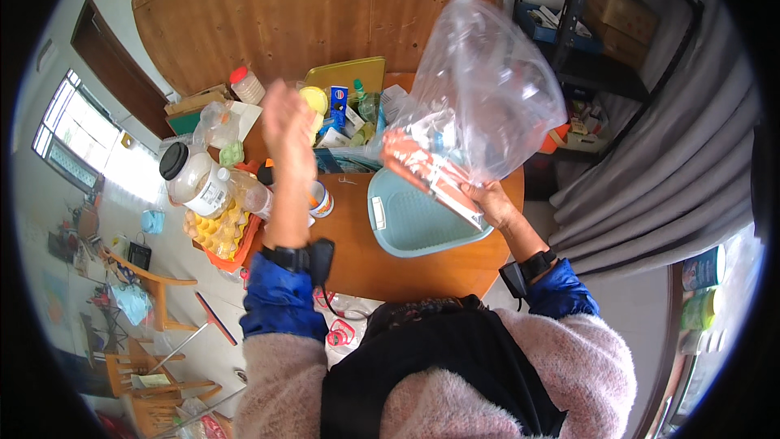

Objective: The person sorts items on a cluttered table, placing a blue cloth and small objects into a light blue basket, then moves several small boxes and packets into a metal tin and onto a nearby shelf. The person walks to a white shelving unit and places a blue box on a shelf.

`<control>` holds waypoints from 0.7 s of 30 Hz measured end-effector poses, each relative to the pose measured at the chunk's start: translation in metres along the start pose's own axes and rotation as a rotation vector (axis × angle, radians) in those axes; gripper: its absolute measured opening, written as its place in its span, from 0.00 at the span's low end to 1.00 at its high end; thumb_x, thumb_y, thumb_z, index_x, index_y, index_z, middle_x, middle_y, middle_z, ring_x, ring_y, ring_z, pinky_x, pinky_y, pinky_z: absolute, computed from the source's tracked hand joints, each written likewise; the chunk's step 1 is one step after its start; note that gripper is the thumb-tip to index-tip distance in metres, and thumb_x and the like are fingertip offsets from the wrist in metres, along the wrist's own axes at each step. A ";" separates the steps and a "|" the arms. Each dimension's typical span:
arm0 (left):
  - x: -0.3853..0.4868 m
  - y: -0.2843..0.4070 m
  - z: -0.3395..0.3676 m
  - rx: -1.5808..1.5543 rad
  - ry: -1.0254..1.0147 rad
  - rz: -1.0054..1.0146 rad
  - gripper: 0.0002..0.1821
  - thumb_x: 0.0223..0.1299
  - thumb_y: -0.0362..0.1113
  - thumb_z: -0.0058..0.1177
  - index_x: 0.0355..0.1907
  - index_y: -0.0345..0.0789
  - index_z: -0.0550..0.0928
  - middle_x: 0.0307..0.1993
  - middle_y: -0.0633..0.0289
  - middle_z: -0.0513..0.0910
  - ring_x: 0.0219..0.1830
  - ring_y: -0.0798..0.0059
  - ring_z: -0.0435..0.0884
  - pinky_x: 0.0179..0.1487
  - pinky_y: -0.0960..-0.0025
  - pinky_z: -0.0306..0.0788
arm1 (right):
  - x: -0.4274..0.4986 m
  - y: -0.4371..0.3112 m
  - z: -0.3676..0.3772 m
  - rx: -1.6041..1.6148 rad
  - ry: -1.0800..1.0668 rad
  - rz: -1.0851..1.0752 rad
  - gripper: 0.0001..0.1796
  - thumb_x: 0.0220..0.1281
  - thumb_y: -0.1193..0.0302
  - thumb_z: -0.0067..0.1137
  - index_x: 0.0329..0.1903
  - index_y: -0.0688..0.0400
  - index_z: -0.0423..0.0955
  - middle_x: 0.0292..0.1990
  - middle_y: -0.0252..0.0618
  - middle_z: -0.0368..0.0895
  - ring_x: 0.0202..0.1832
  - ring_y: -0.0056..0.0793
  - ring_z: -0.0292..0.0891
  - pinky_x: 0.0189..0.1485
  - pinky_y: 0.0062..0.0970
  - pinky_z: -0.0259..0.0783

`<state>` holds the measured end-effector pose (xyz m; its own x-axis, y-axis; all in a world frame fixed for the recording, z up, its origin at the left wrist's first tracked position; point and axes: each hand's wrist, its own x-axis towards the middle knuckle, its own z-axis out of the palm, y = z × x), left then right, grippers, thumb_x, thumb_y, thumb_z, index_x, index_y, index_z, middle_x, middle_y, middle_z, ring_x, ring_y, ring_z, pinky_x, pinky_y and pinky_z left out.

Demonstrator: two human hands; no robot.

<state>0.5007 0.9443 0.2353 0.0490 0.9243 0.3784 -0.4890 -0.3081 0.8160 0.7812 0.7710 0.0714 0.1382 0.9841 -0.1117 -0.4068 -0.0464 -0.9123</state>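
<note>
My right hand (492, 202) grips the lower edge of a flat orange-and-white packet (426, 167). A large clear plastic bag (481, 73) puffs up over and around the packet; whether the packet is inside it I cannot tell. Below them is a light blue plastic basin (420, 235) with a white handle, partly covered by the packet. Blurred by motion, my left hand (289, 125) is raised with nothing visible in it. Just beyond its fingers is a yellow round item (314, 99), beside a container crowded with small boxes and bottles, including a green-capped bottle (364, 100).
On the wooden table (347, 244), a black-lidded plastic jar (198, 180), a clear bottle (248, 190) and egg cartons (216, 231) crowd the left. A printed cup (321, 200) stands near my left forearm. Black metal shelving (600, 70) and a grey curtain (664, 152) flank the right.
</note>
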 end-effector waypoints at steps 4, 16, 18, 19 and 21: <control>-0.077 -0.081 0.014 -0.158 -0.139 -0.575 0.34 0.57 0.40 0.64 0.65 0.45 0.64 0.56 0.65 0.72 0.59 0.70 0.72 0.58 0.60 0.70 | 0.001 -0.022 0.018 0.257 -0.063 -0.028 0.29 0.63 0.72 0.62 0.64 0.64 0.66 0.54 0.41 0.79 0.53 0.29 0.78 0.56 0.29 0.74; -0.108 -0.138 0.025 -0.495 -0.174 -0.738 0.30 0.50 0.35 0.57 0.58 0.31 0.70 0.47 0.53 0.79 0.51 0.57 0.79 0.59 0.51 0.73 | 0.011 -0.049 -0.003 0.550 -0.273 -0.146 0.42 0.58 0.47 0.62 0.70 0.54 0.60 0.66 0.43 0.66 0.69 0.41 0.58 0.69 0.46 0.55; -0.122 -0.146 0.028 -0.503 -0.182 -0.853 0.29 0.50 0.37 0.58 0.57 0.32 0.71 0.47 0.53 0.78 0.51 0.59 0.78 0.59 0.53 0.72 | 0.014 -0.068 -0.011 0.715 -0.199 -0.101 0.34 0.63 0.49 0.57 0.66 0.53 0.65 0.67 0.43 0.65 0.71 0.45 0.55 0.71 0.50 0.53; -0.127 -0.151 0.031 -0.537 -0.178 -0.918 0.28 0.50 0.37 0.58 0.56 0.32 0.71 0.48 0.53 0.78 0.51 0.59 0.78 0.59 0.53 0.71 | 0.017 -0.075 -0.008 0.755 -0.054 -0.097 0.30 0.65 0.51 0.55 0.64 0.53 0.68 0.68 0.44 0.63 0.71 0.46 0.54 0.71 0.51 0.52; -0.139 -0.162 0.036 -0.543 -0.086 -0.940 0.28 0.50 0.37 0.58 0.55 0.31 0.72 0.49 0.53 0.78 0.52 0.59 0.78 0.60 0.54 0.71 | 0.012 -0.089 -0.003 0.655 -0.204 -0.243 0.22 0.65 0.56 0.56 0.55 0.57 0.76 0.70 0.47 0.60 0.73 0.48 0.51 0.73 0.54 0.47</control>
<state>0.6043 0.8572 0.0663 0.6553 0.7131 -0.2491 -0.5429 0.6739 0.5010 0.8220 0.7863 0.1501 0.1483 0.9690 0.1976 -0.8522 0.2266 -0.4715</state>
